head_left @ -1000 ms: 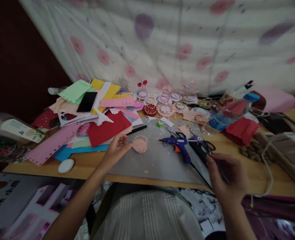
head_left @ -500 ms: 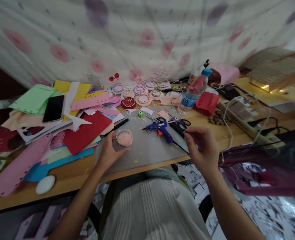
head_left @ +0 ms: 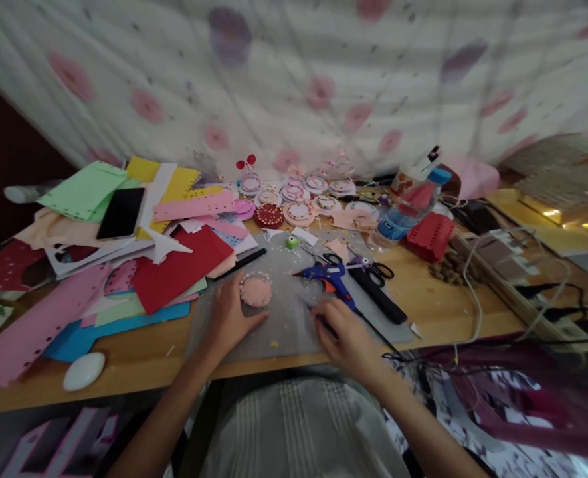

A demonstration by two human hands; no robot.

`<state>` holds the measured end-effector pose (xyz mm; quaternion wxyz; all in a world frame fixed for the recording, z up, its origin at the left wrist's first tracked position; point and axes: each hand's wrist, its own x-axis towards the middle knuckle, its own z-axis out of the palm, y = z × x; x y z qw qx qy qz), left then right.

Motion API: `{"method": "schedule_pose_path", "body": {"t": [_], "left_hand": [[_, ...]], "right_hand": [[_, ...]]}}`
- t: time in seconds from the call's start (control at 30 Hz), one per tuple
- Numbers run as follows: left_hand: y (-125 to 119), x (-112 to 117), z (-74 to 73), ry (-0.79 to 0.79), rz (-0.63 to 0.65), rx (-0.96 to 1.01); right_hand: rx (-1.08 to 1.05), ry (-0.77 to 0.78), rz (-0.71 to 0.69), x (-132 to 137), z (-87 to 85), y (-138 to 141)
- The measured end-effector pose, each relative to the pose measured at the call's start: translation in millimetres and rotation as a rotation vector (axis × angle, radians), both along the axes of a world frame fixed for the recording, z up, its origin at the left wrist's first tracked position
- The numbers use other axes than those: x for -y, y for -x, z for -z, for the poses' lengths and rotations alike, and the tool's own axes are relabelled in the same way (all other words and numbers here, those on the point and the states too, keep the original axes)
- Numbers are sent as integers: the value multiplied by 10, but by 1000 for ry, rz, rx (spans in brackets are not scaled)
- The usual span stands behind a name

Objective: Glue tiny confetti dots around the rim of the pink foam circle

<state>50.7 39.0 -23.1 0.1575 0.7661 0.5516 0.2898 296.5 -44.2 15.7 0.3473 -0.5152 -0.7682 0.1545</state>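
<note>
A pink round disc (head_left: 256, 291) with small beads along its rim lies on a grey mat (head_left: 294, 325). My left hand (head_left: 230, 316) rests on the mat with its fingers curved against the disc's left edge. My right hand (head_left: 343, 338) is low over the mat, just below a blue glue gun (head_left: 331, 277), with fingers pinched together; what they hold is too small to make out.
Coloured paper sheets (head_left: 124, 265) and a black phone (head_left: 121, 212) are piled at the left. Finished round pieces (head_left: 298, 199) sit at the back. Scissors (head_left: 368, 269), a water bottle (head_left: 408, 206), a red block (head_left: 430, 236) and cables (head_left: 513, 292) are at the right. A white oval object (head_left: 84, 370) lies near the table's front edge.
My right hand has come down and leftward from beside the scissors to the mat near the glue gun. My left hand stays at the disc. The view has shifted.
</note>
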Motion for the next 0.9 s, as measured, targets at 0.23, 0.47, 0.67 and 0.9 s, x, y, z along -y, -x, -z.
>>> {"method": "schedule_pose_path", "body": {"t": [0.23,0.47,0.67,0.9], "left_hand": [[70,-14,35,-23,-17,34],[150,-31,89,97,-93,93],[148,-7,90,112,-104,109],[183,-20,163,75,-98,89]], "right_hand": [[179,107,-114,-248,83,180],[192,-74,548,-313,287,-309],[113,15,496,-437,417,-424],[-59,-97,715,-210,92,-1166]]}}
